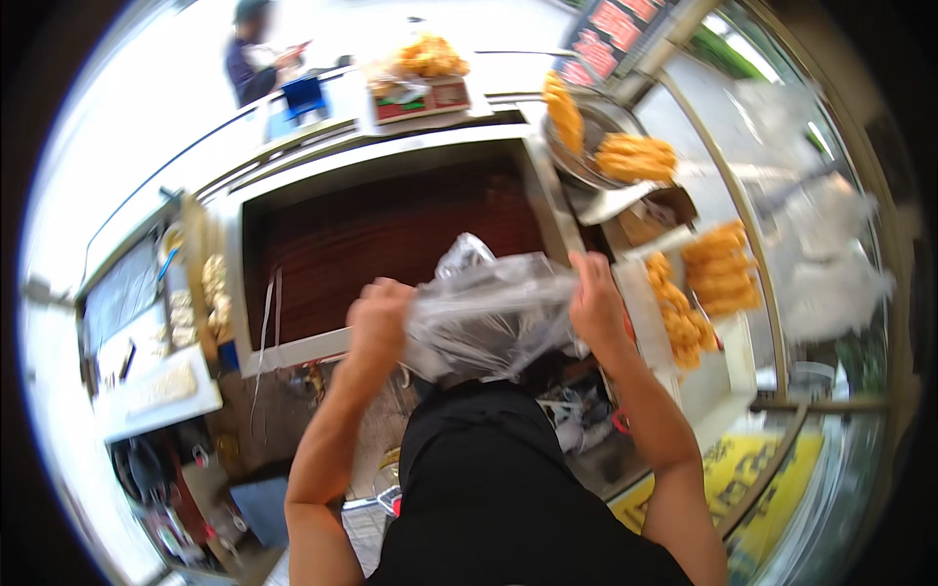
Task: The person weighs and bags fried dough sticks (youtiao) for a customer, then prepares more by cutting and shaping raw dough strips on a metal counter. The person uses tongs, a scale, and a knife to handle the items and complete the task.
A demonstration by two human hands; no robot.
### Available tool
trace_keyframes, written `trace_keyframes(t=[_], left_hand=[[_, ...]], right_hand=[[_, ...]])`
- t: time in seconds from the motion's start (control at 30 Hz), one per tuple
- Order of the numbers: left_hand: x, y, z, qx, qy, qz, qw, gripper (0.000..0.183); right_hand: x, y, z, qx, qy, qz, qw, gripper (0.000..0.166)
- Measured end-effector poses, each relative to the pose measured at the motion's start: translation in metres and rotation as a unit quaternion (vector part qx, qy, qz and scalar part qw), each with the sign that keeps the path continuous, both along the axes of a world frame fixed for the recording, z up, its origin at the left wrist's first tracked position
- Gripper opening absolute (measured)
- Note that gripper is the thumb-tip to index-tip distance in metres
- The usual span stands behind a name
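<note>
A clear plastic bag (491, 315) is stretched between my two hands in front of my body. My left hand (382, 315) grips its left side, and my right hand (595, 297) grips its upper right side. What the bag holds, if anything, cannot be told through the blurred plastic. Behind it lies a large rectangular fryer vat (388, 212) with dark oil and a metal rim. A pair of long thin sticks (270, 315) leans over the vat's front left rim.
Fried dough sticks (722, 267) and twisted fried dough (678, 311) lie at the right. A round metal pan (586, 139) with more dough sticks stands behind them. At the left is a worktop (157, 392) with pale dough. A person (253, 58) stands beyond the counter.
</note>
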State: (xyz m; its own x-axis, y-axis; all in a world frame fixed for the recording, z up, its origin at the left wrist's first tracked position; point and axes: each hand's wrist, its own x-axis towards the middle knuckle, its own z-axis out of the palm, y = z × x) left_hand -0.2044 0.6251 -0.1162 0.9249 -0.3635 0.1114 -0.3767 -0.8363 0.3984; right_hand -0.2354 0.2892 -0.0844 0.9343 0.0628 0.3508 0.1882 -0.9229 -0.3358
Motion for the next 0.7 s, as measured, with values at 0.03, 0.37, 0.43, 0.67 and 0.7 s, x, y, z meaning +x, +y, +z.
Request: trace_keyframes(t=[0.03, 0.37, 0.43, 0.67, 0.7], left_hand=[[0.011, 0.01, 0.002, 0.011, -0.034, 0.04, 0.999, 0.02], [-0.052, -0.036, -0.005, -0.326, 0.184, -0.05, 0.926, 0.01], [-0.074, -0.05, -0.104, -0.262, 0.235, -0.29, 0.89, 0.01], [-0.035, -0.129, -0.094, -0.219, 0.415, -0.355, 0.809, 0.023], [-0.03, -0.138, -0.097, -0.227, 0.407, -0.346, 0.814, 0.023]], right_hand=[[0.007, -0.007, 0.009, 0.004, -0.043, -0.025, 0.999, 0.048], [-0.104, -0.061, -0.014, 0.035, -0.099, -0.054, 0.993, 0.012], [-0.2, -0.106, -0.077, -0.03, 0.209, -0.088, 0.973, 0.014], [-0.267, -0.115, 0.007, 0.333, 0.247, -0.348, 0.841, 0.041], [-0.244, -0.106, 0.029, 0.381, 0.237, -0.357, 0.819, 0.047]])
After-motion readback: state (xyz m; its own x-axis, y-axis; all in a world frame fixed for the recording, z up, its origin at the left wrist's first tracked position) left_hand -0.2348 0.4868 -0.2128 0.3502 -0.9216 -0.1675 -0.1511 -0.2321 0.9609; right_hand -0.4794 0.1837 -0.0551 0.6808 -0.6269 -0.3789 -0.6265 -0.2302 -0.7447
